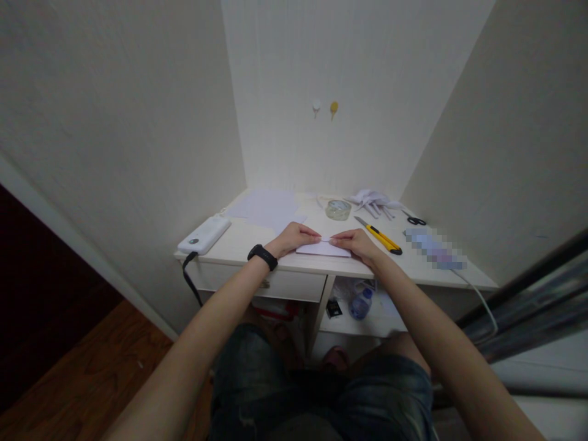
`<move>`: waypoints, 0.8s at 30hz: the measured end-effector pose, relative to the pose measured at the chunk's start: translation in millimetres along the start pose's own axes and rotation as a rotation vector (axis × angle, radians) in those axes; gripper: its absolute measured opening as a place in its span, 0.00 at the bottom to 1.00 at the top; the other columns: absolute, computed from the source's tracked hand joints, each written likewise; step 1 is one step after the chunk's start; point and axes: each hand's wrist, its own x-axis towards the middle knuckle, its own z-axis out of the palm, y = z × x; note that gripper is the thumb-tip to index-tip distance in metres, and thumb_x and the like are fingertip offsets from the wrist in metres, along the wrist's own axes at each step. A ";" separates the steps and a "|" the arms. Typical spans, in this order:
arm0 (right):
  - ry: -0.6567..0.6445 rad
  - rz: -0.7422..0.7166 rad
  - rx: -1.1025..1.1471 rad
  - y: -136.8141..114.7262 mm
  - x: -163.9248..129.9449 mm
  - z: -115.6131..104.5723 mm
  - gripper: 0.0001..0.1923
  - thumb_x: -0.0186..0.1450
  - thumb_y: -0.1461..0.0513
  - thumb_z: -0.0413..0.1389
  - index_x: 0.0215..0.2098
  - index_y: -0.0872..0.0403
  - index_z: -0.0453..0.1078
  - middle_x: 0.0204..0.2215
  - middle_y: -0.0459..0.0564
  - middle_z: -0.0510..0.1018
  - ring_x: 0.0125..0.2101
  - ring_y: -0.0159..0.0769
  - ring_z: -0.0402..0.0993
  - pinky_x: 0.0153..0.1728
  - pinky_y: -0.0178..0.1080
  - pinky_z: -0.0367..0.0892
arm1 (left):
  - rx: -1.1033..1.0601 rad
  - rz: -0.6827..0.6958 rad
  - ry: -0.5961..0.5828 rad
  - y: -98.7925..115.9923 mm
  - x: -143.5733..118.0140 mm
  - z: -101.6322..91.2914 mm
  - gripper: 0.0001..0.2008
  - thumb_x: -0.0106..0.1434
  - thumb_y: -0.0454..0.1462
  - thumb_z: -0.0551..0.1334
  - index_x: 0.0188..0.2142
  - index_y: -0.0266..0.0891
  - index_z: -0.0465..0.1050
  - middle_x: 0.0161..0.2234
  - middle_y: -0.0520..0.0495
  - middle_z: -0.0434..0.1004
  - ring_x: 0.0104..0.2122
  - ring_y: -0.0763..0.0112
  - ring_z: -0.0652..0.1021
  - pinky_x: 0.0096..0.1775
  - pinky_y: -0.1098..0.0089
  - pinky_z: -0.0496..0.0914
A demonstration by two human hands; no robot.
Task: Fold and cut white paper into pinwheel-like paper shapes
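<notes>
Both hands press a small folded white paper (323, 248) flat at the near edge of the pale worktop (239, 242). The left hand (294, 237) and right hand (356, 242) pinch its top corners, each grip narrow on the thin sheet, fingertips nearly meeting, which pins the crease. A yellow utility knife (380, 237), glossy tape roll (339, 209) and black-handled scissors (414, 219) lie beyond.

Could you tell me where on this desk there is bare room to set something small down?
Bare top lies between the white device and the left hand, in front of the loose paper sheets. The back right is crowded: tape roll, folded paper pieces, scissors, utility knife. Both hands press the folded paper, right hand.
</notes>
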 end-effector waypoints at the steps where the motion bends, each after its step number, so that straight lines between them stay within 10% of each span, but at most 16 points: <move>1: 0.007 -0.001 0.005 0.3 0.1 -0.2 0.19 0.43 0.53 0.71 0.30 0.56 0.82 0.27 0.52 0.82 0.28 0.35 0.69 0.31 0.39 0.62 | 0.005 -0.001 0.002 -0.2 0.0 -0.4 0.15 0.49 0.39 0.75 0.35 0.34 0.83 0.30 0.43 0.82 0.29 0.72 0.75 0.36 0.70 0.68; 24: 0.058 -0.045 -0.038 -5.2 0.2 13.2 0.20 0.43 0.53 0.71 0.32 0.55 0.83 0.30 0.53 0.83 0.30 0.41 0.74 0.33 0.41 0.63 | 0.134 0.057 0.034 0.1 -0.5 2.3 0.19 0.49 0.44 0.74 0.37 0.33 0.83 0.28 0.44 0.81 0.27 0.71 0.74 0.31 0.71 0.65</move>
